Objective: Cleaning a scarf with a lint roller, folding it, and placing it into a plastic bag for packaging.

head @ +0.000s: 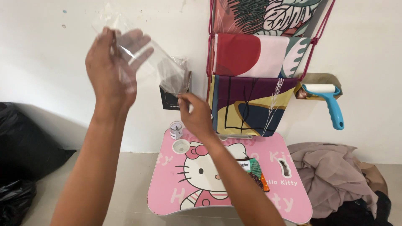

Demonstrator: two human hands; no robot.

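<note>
A clear plastic bag (142,67) is stretched in the air in front of the white wall (42,83), above and left of the pink cartoon-cat lap table (272,196); the left hand (109,71) is raised with its fingers spread inside or behind the film, thumb pressing the bag's upper edge; the right hand (196,117) sits lower, fingertips pinched shut on the bag's bottom corner near a small black card (169,100) fixed to the wall; between the hands the film is slack and creased. There is open air to the left of the bag and bare floor below it; to the right the room is tighter, where folded patterned fabrics (251,83) hang in a tiered sling just beside the right hand. On the table a small clear-lidded jar (176,129) stands at the back left edge above the round cup recess (181,146); a colourful packet (255,171) lies near the right forearm. A blue-handled lint roller (331,100) hangs on the wall at far right; a beige cloth heap (331,175) lies beside the table, black plastic bags (25,146) at far left.
</note>
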